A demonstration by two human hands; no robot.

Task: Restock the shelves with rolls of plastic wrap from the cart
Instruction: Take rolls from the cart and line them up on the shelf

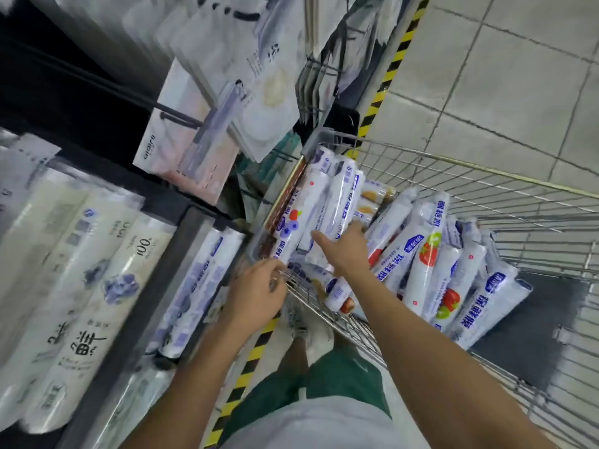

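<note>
Ahead of both hands, a wire shopping cart (486, 176) holds a loose heap of rolls of plastic wrap (424, 264), white cylinders in glossy film printed with fruit. The right hand (343, 251) reaches over the cart's near rim. It is spread wide, with the thumb on one side and the fingers on the other side of a leaning roll (337, 202) propped in the cart's far corner. It touches that roll but has not closed round it.

The left hand (256, 296) sits just left of the right one, apart from it. Its fingers are curled at the rim, beside the lower end of a blueberry-printed roll (291, 228). Motion blur makes it impossible to tell whether this hand pinches the wire, the roll, or nothing.

Left of the left hand, a shelf bay (181, 254) already carries a few matching shelved rolls (194, 286). Further left lie fatter cream-coloured rolls (97, 270).

By their look, these rolls should be light and rigid along their length, and not fragile. The shiny wrapper looks slippery, so a full wrap of fingers round the middle seems safer than a pinch at the crimped ends. An armful of several would be liable to slide apart.
</note>
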